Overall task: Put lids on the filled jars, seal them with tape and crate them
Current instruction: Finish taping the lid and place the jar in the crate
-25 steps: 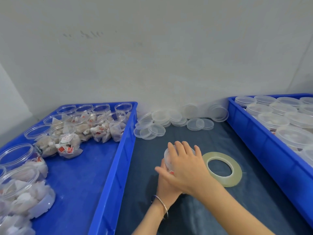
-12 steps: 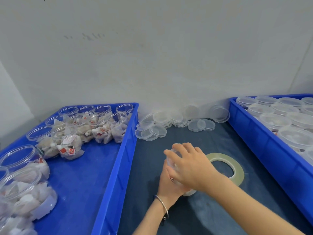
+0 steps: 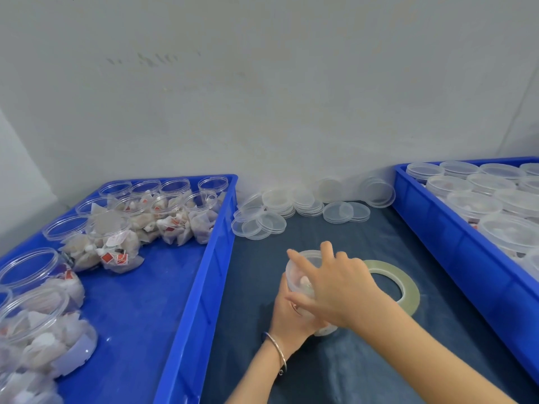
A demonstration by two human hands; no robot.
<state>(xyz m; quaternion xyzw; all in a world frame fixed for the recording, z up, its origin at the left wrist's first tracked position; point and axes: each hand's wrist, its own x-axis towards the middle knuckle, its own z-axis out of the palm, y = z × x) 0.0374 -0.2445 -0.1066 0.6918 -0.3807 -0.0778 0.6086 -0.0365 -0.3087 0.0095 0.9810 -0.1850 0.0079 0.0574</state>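
A clear filled jar (image 3: 300, 277) with a lid on it stands tilted on the dark mat (image 3: 364, 368) at the centre. My left hand (image 3: 287, 319) grips the jar from the near side, low down. My right hand (image 3: 338, 287) lies over the top, fingers spread across the lid and thumb on the jar's side, gripping it. A flat roll of clear tape (image 3: 409, 290) lies just right of the jar, partly hidden by my right hand. Loose clear lids (image 3: 277, 211) are piled against the wall behind.
A blue crate (image 3: 204, 287) on the left holds several open jars of tea bags (image 3: 116, 243). Another blue crate (image 3: 466, 258) on the right holds several lidded jars (image 3: 507, 228). A grey wall closes off the back.
My right hand has shifted on the jar's top, its fingers now spread wider across the lid. The jar sits more tilted toward the wall. The tape roll has not moved.
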